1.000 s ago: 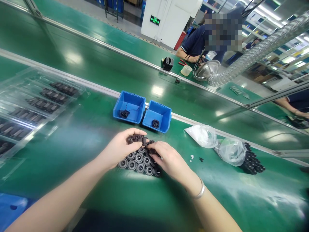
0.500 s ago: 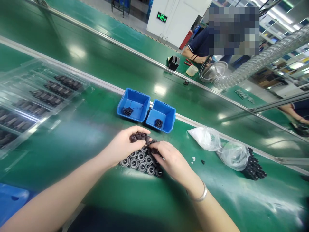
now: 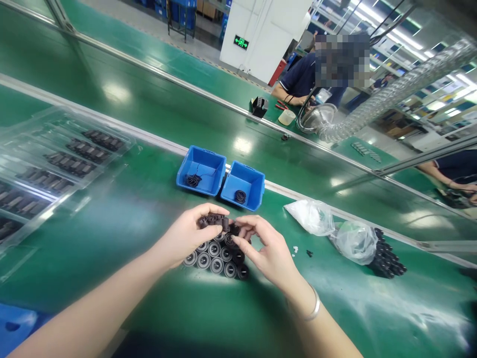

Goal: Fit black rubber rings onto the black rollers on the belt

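Several round dark parts [image 3: 216,265] with grey rings stand packed together on the green table, below both hands. My left hand [image 3: 192,231] is closed round a row of small black parts [image 3: 214,219], held over the far left of the group. Just right of it, my right hand [image 3: 263,243] reaches over the far right of the group, its thumb and fingers bent and close together near a black part. Whether it grips that part is unclear. A metal bangle is on the right wrist.
Two blue bins [image 3: 201,171] with black rings or cords lie beyond the hands. A clear tray [image 3: 70,199] of black parts is left. Plastic bags [image 3: 357,242] and black parts [image 3: 387,256] lie right. Across the rail, a person [image 3: 301,79] sits near a clear hose [image 3: 402,89].
The fingers of my right hand have lifted and spread slightly from the black parts. My left hand keeps its hold. The whole view has shifted a little.
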{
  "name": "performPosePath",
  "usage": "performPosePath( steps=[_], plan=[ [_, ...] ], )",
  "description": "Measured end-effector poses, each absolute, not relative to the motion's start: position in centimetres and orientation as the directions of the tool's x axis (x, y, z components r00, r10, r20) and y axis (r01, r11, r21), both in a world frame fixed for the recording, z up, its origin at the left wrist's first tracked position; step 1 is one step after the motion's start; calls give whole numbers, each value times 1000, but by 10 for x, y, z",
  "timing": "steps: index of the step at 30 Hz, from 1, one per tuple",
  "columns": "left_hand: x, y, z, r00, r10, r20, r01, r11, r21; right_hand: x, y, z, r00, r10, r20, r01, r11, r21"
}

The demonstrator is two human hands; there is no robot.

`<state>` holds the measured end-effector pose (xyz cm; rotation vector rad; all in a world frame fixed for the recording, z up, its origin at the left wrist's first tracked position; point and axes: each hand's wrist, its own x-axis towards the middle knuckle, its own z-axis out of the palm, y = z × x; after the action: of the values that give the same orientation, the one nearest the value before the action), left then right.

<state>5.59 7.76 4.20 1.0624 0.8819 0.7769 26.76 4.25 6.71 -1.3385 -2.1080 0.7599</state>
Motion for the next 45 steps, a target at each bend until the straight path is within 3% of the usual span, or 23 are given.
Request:
performPosePath(
  steps=[3,6,13,20,26,31,36,45],
  plan=[
    [59,75,42,438,880,-184,-167,281,945,254,43,62,-247,965,83,364,172,-915],
    [61,74,42,440,887,-142,-236,267,934,241,45,56,-210,978,6,125,33,-992],
    [61,73,42,453,877,-162,-215,284,934,243,49,51,-193,975,-109,-116,-133,-984],
    [61,75,50,527,809,-259,-406,508,760,247,50,55,-231,951,-205,-226,-258,-939],
    [60,76,49,497,817,-294,-425,524,738,250,50,61,-256,925,-281,-338,-358,-871],
    [60,75,44,397,893,-211,-253,328,910,247,50,64,-306,913,-270,-405,-381,-831],
    [60,74,48,198,977,82,-27,-79,997,238,51,67,-323,906,-273,-427,-397,-812],
    [58,71,51,84,984,158,45,-163,986,227,55,67,-359,904,-233,-481,-393,-783]
  ],
)
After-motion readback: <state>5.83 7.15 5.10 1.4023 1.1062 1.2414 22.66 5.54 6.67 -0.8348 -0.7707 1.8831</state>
